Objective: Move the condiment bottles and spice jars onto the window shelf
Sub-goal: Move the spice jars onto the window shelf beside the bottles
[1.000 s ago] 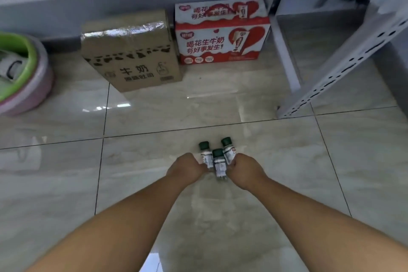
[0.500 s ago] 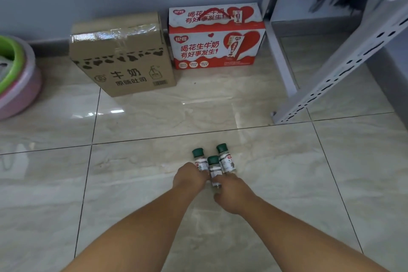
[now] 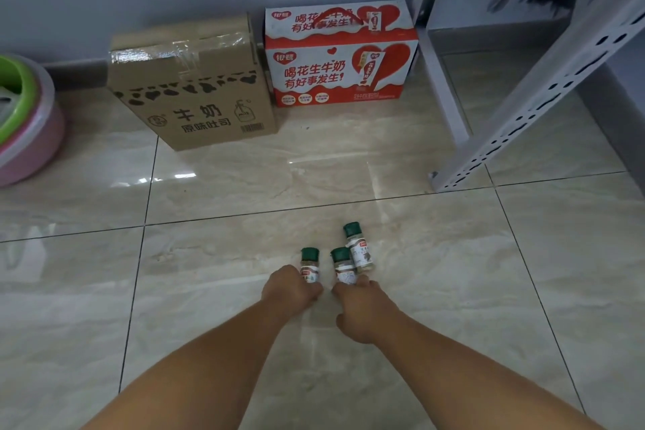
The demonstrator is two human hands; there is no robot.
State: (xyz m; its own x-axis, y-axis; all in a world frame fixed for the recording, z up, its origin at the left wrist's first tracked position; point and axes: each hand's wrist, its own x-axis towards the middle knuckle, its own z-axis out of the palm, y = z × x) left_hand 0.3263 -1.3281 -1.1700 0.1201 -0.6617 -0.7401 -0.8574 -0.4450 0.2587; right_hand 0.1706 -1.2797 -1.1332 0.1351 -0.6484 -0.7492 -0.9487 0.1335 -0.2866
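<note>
3 small spice jars sit low over the glossy beige tiled floor (image 3: 419, 290), well in front of the brown cardboard box (image 3: 195, 87) that stands against the grey wall. Each jar has a dark green screw cap, a clear body showing greyish-brown powder, and a white label with a small red mark (the print is too blurred to read). The left hand (image 3: 289, 290) is curled around the left jar (image 3: 310, 265), gripping its lower half so only cap and upper label show. The right hand (image 3: 363, 307) is closed on the middle jar (image 3: 343, 267), fingers wrapped over its base. The right jar (image 3: 357, 250) leans slightly, touching the middle jar on the side away from the box's left edge; whether the right hand also grips it cannot be told. The 2 hands are side by side, nearly touching. Just beside the brown box stands a red and white carton (image 3: 340, 56), and beyond that carton a grey metal shelf frame (image 3: 523, 108).
</note>
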